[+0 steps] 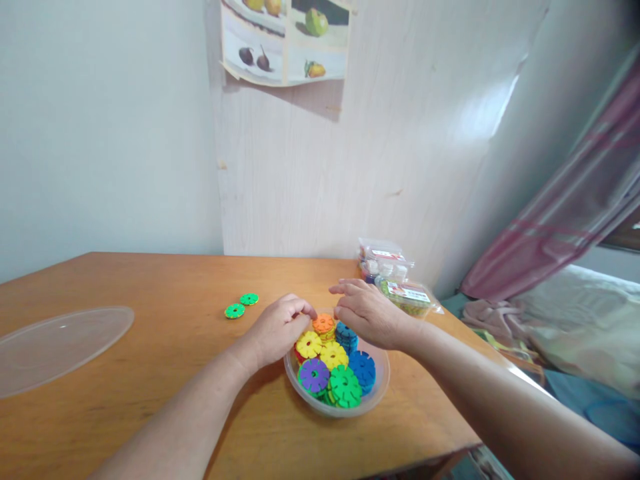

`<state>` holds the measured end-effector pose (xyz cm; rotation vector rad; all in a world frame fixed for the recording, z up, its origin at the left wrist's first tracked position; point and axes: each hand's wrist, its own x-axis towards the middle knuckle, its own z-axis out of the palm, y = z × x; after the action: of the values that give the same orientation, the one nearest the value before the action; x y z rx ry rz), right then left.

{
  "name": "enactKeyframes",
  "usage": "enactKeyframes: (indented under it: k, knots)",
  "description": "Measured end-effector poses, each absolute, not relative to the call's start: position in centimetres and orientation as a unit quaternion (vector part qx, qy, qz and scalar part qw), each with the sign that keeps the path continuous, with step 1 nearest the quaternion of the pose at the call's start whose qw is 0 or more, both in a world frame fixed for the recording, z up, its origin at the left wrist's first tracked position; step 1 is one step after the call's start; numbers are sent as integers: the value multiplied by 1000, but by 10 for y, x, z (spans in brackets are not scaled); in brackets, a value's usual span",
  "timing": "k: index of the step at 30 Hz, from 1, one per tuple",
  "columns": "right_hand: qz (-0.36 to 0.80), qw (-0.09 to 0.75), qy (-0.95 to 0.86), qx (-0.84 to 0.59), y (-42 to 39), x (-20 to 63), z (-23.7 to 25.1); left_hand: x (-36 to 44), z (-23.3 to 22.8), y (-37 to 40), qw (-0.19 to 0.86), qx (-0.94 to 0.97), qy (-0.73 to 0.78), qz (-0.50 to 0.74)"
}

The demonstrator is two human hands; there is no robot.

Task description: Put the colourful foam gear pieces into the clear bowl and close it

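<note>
A round clear plastic bowl (350, 412) holds stacks of notched, flower-shaped plastic discs. A purple disc (314, 376), a green disc (345, 386), a blue disc (363, 370), yellow discs (333, 355) and an orange disc (323, 324) show on top. My left hand (280, 327) is at the bowl's far left side, fingers bent towards the thumb, close to the orange disc; what they grip, if anything, is hidden. Over the far right side is my right hand (370, 312), palm down with its fingers stretched out, nothing visible in it. Two green discs (235, 311) lie behind, on the left.
On the left of the wooden table (170, 347) lies a clear oval lid (75, 343). Clear plastic packs (385, 260) stand at the back right, with a labelled box of green contents (409, 297) before them. Beyond the table's right edge are bedding (590, 320) and a pink curtain (560, 213).
</note>
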<state>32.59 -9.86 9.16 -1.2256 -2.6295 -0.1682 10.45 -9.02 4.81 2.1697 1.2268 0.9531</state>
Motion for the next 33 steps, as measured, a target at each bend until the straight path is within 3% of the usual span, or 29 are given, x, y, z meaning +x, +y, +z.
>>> enactKeyframes:
  k: [5, 22, 33]
  knots:
    - [-33, 88, -900, -425, -95, 325, 89, 105, 45, -89, 233, 792, 448, 342]
    - [7, 122, -894, -430, -101, 346, 102, 105, 46, -88, 272, 792, 430, 338]
    - [49, 37, -899, -434, -118, 353, 102, 105, 46, -89, 289, 788, 427, 336]
